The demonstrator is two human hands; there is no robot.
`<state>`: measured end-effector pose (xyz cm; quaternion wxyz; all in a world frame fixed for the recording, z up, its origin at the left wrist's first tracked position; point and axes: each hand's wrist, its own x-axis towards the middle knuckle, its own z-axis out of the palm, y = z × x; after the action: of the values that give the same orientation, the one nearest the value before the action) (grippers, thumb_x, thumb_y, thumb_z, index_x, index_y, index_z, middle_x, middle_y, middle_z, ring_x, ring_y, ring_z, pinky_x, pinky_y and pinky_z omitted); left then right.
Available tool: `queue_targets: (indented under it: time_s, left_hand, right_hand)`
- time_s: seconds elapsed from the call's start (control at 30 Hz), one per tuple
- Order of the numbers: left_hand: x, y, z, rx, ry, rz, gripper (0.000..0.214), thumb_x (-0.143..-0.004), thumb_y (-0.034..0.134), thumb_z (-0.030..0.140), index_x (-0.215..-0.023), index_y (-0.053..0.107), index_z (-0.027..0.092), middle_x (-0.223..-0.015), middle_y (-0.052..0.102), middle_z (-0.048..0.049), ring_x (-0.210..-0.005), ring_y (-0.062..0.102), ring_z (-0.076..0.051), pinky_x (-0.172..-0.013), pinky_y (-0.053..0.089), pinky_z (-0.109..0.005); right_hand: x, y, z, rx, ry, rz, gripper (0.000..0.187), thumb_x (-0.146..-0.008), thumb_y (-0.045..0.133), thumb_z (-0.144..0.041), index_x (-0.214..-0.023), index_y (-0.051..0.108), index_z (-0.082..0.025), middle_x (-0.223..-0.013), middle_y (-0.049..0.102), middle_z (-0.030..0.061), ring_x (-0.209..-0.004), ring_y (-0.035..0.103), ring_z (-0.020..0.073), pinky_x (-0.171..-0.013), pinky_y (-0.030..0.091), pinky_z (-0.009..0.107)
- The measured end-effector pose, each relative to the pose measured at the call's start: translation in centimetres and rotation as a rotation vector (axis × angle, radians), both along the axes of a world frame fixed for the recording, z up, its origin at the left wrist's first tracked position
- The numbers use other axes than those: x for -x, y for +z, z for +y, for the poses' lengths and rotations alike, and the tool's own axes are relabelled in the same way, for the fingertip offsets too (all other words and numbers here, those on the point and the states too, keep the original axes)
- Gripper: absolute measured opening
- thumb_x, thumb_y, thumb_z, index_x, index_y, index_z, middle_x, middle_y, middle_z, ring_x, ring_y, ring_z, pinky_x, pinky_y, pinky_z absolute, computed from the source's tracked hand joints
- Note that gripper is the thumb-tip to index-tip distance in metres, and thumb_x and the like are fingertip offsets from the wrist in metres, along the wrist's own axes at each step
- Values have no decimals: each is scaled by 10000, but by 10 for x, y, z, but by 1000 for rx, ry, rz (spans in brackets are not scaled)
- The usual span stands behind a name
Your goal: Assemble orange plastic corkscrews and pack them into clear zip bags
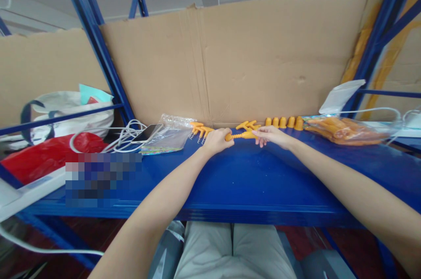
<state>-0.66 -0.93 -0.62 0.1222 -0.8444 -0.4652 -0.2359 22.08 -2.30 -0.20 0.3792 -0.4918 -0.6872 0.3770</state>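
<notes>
My left hand (217, 140) is closed round one end of a thin orange plastic part (241, 135) with a ribbed shaft. My right hand (270, 134) pinches the other end, where the part branches into prongs. Both hands rest on the blue shelf surface (237, 178). Just behind my left hand lies another orange pronged part (200, 130), and a third one (248, 125) lies behind the held piece. A row of several small orange cones (284, 122) stands against the cardboard wall behind my right hand.
A clear bag of orange parts (345, 130) lies at the right. A phone (147, 133), white cables (126, 132) and a clear plastic bag (169, 135) lie to the left, beside a red bag (49, 155) and a white tote (69, 114). Cardboard (256, 59) backs the shelf between blue uprights.
</notes>
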Motion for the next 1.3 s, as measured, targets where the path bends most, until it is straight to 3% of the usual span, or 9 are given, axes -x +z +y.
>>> queue_targets:
  time_s: [0.17, 1.3]
  left_hand:
    - [-1, 1, -1, -43, -33, -6, 258, -762, 551, 276, -1001, 615, 204, -995, 670, -46, -906, 632, -210, -732, 476, -278]
    - [-1, 1, 1, 5, -29, 17, 271, -779, 533, 290, -1026, 611, 210, -996, 680, -49, -913, 639, -214, -752, 479, -288]
  right_hand:
    - [3, -4, 3, 128, -76, 21, 521, -897, 432, -539, -600, 579, -137, -474, 599, 53, -391, 543, 91, -370, 357, 187]
    - [1, -6, 5, 136, -88, 26, 496, -863, 484, -564, -612, 571, -144, -464, 594, 52, -391, 546, 96, -363, 378, 180]
